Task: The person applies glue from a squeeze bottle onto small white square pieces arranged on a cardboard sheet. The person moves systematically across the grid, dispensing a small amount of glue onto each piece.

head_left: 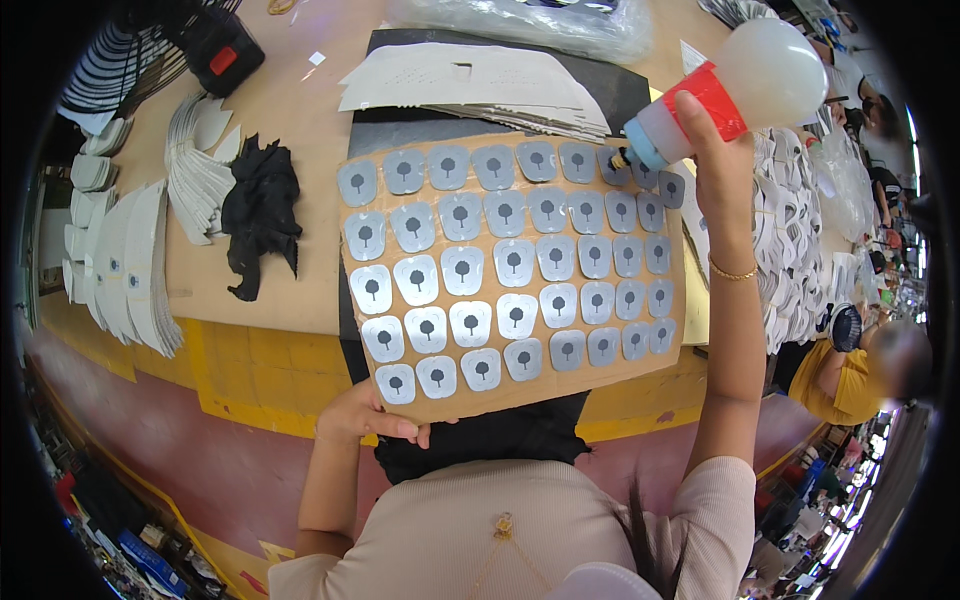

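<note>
My left hand [362, 415] grips the lower left corner of a brown cardboard sheet [545, 383], thumb on top. Rows of small silver-grey patches [515, 258] cover the sheet, each with a dark tree-like shape in its middle. My right hand [712, 150] is wrapped around a translucent squeeze bottle [772, 72] with a red band and a pale blue cap. The bottle is tilted, its narrow dark tip down at the patches in the sheet's far right corner. Whether the tip touches a patch I cannot tell. Some patches look shinier than others.
Stacked white cut pieces [480, 85] lie just beyond the sheet. On the left are a black cloth [262, 215], more white stacks [195, 165] and a black fan [215, 50]. Bundled white pieces [785, 235] fill the right side, where a person in yellow [835, 385] is seen.
</note>
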### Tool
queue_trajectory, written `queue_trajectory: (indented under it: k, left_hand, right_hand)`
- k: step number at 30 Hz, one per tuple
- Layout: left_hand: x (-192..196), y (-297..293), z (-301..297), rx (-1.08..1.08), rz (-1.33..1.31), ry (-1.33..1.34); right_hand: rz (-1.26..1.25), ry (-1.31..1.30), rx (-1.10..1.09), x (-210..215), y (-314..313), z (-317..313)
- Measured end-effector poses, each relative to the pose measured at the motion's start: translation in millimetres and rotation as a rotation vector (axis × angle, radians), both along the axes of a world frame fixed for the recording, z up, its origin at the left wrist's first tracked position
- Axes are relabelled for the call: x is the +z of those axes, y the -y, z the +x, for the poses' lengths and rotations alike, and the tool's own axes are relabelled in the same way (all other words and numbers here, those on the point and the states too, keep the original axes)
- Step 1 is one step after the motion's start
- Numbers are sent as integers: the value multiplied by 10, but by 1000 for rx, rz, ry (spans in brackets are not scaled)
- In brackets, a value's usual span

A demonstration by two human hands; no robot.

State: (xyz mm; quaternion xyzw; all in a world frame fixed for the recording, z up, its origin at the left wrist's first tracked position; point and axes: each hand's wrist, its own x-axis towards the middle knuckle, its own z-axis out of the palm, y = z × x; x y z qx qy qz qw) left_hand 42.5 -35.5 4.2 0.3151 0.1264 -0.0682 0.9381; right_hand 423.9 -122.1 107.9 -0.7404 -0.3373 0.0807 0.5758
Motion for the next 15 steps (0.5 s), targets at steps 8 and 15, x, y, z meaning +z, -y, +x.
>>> queue_trajectory:
  k: [8,15]
  left_hand:
    - [29,6,-23,-47,1,-24]
    - [35,6,-16,-79,23,-36]
  right_hand:
    - [-27,79,16,-38,-93,-77]
    - [-56,-16,42,-110,-66,34]
